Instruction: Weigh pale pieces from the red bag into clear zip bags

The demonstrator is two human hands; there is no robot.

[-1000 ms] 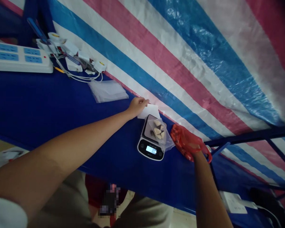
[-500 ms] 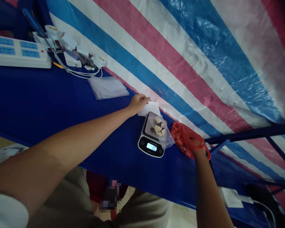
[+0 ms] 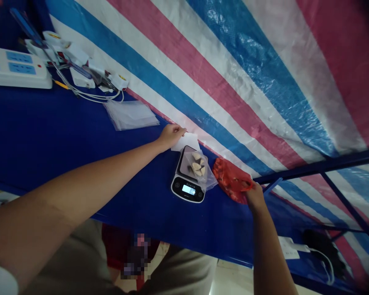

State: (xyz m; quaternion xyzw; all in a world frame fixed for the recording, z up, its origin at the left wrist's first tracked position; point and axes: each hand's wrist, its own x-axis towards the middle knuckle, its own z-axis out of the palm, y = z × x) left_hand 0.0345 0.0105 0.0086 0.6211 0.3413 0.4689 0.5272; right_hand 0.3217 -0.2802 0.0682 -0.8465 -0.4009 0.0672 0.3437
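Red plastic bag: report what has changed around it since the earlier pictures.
The right hand, earlier inside the mouth of the red plastic bag, has drawn out to the right and is now at the bag's edge, seemingly gripping it. The left hand stays by the white paper; the digital scale and clear bag on it stay put.

1. Left arm [image 3: 89,184]: extended diagonally from the lower left; bare forearm, pale sleeve end [image 3: 1,280] at the near end.
2. Left hand [image 3: 172,136]: beyond the scale [image 3: 181,183] and to its left; fingers curled inward, thumb and forefinger together, wrist nearly straight.
3. Right arm [image 3: 269,246]: bare, raised steeply to the right of the scale.
4. Right hand [image 3: 254,196]: right of the scale, well apart; fingers partly hidden.
5. Thighs [image 3: 181,268]: apart, on the near side of the scale.
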